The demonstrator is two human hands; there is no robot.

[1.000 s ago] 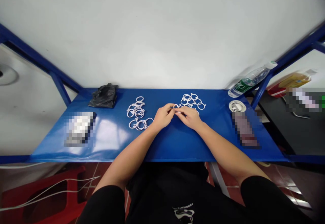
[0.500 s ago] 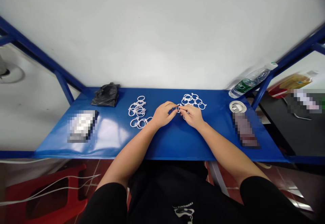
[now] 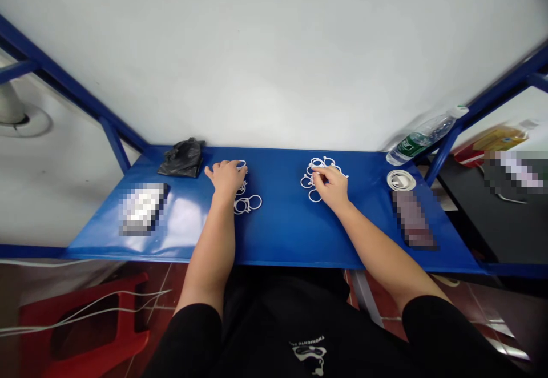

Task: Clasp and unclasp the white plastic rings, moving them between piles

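My left hand (image 3: 226, 178) lies over the left group of white curtain rings (image 3: 242, 205), its thumb out to the side and fingers spread, partly hiding them. These are thin plastic rings with small eyelets. My right hand (image 3: 332, 185) is at the right group of white curtain rings (image 3: 306, 182), thumb and forefinger pinched together at a ring among them. The fingers cover part of that ring. Both groups lie on the blue table (image 3: 282, 224).
A crumpled black plastic bag (image 3: 183, 158) and a blurred-out object (image 3: 143, 208) lie at the left. On the right are a coiled white cable (image 3: 401, 180), a blurred dark object (image 3: 413, 218) and a leaning water bottle (image 3: 422, 138). A white wall (image 3: 274, 69) rises behind.
My hands were together near the right group. My left hand has moved left onto the left group and opened; my right hand has shifted slightly right, staying at the right group.
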